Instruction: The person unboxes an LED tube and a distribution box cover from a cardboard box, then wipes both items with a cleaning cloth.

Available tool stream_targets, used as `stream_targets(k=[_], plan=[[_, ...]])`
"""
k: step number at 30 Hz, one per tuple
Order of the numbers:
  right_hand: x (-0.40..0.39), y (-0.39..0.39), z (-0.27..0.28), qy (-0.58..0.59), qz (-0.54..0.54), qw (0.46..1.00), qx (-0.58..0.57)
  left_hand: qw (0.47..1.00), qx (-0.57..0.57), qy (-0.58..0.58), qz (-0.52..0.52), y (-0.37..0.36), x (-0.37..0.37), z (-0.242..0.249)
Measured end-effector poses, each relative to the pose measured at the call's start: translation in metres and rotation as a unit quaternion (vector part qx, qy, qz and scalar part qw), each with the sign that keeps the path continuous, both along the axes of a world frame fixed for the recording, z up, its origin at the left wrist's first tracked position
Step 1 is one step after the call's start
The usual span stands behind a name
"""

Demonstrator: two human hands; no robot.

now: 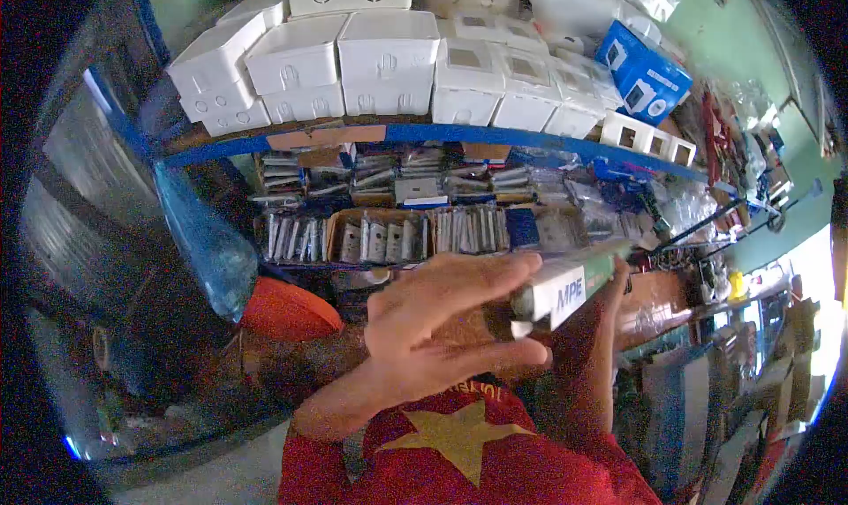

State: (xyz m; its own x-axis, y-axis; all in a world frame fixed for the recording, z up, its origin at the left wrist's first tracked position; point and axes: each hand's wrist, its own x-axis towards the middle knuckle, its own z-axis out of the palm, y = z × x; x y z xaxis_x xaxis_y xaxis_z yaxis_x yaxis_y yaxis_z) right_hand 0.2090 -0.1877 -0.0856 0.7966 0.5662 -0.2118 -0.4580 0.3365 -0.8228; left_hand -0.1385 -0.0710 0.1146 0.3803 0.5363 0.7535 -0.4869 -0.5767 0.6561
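Holds MPE box (570,295) at 4 o'clock from centre, clamped in right hand (619,284); keys left hand (424,315), thumb and fingers apart, beside its end, below white boxes (386,50) at 12 o'clock.

White boxes (291,55) are stacked on the blue-edged shelf (495,133), left of the blue carton (632,74). White frames (642,140) are lined up before it.

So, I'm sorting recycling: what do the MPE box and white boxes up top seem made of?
The MPE box looks like card, with flat printed faces; blur hides its finish. The white boxes are probably moulded plastic, smooth, satin, given rounded corners and circular outlines.
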Motion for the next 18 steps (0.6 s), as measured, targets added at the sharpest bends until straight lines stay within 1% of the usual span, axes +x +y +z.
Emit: stream_targets(k=[1, 2, 4, 7, 8, 9, 10, 11, 12, 13, 14, 15, 16, 18], plan=[[-0.037, 0.01, 0.036, -0.015, 0.046, 0.999, -0.011, 1.0, 0.015, 0.006, -0.01, 0.002, -0.003, -0.001], [-0.057, 0.018, 0.048, -0.006, 0.051, 0.999, -0.007, 0.999, 0.03, 0.013, -0.018, 0.005, -0.006, -0.002], [-0.07, 0.028, 0.054, 0.015, 0.062, 0.998, 0.008, 0.997, 0.048, 0.031, -0.047, 0.014, -0.014, -0.007], [-0.082, 0.033, 0.055, 0.049, 0.062, 0.996, 0.032, 0.993, -0.098, -0.025, -0.067, 0.014, -0.023, -0.018], [-0.083, 0.033, 0.055, 0.059, 0.056, 0.996, 0.039, 0.979, -0.119, -0.108, -0.125, 0.017, -0.021, -0.024], [-0.084, 0.034, 0.056, 0.067, 0.051, 0.995, 0.045, 0.981, -0.117, -0.097, -0.121, 0.022, -0.023, -0.03], [-0.086, 0.035, 0.054, 0.104, 0.033, 0.991, 0.074, 0.983, -0.115, -0.086, -0.116, 0.027, -0.027, -0.035], [-0.078, 0.032, 0.05, 0.087, 0.009, 0.995, 0.054, 0.984, -0.114, -0.075, -0.111, 0.031, -0.03, -0.039], [-0.063, 0.026, 0.042, 0.07, -0.015, 0.997, 0.035, 0.981, -0.147, -0.067, -0.105, 0.034, -0.032, -0.039], [-0.068, 0.031, 0.052, 0.051, -0.037, 0.998, 0.018, 0.975, -0.184, -0.058, -0.111, 0.038, -0.034, -0.045], [-0.076, 0.03, 0.067, 0.002, -0.057, 0.998, 0.018, 0.967, -0.221, -0.05, -0.118, 0.044, -0.034, -0.055], [-0.066, 0.027, 0.059, 0.055, -0.039, 0.992, 0.109, 0.958, -0.256, -0.042, -0.124, 0.051, -0.034, -0.064], [-0.069, 0.024, 0.073, 0.023, -0.058, 0.993, 0.1, 0.939, -0.319, -0.044, -0.122, 0.054, -0.032, -0.071], [-0.073, 0.016, 0.104, -0.052, -0.087, 0.991, 0.091, 0.878, -0.449, -0.09, -0.141, 0.065, -0.029, -0.092]])
